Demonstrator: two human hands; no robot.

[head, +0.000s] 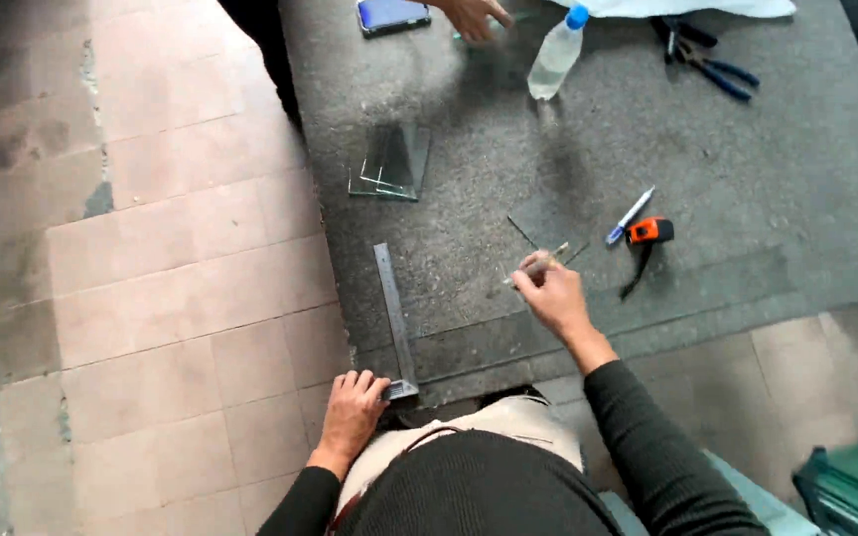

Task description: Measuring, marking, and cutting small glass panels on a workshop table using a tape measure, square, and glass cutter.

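My left hand [351, 411] grips the near end of a metal square ruler [393, 316] that lies along the left edge of a grey felt-covered table [707, 169]. My right hand [551, 294] holds a slim pen-like cutting tool [540, 263] with its tip down on a barely visible clear glass sheet [538, 243] in the middle of the table. A small stack of glass pieces [389, 164] lies further back on the left.
A blue pen [630, 215] and an orange tape measure [649, 232] lie right of my right hand. A plastic bottle [556, 55], pliers [709, 58] and a phone [392, 15] lie at the far edge. Another person's hand [474, 15] rests there. Tiled floor [151, 278] lies left.
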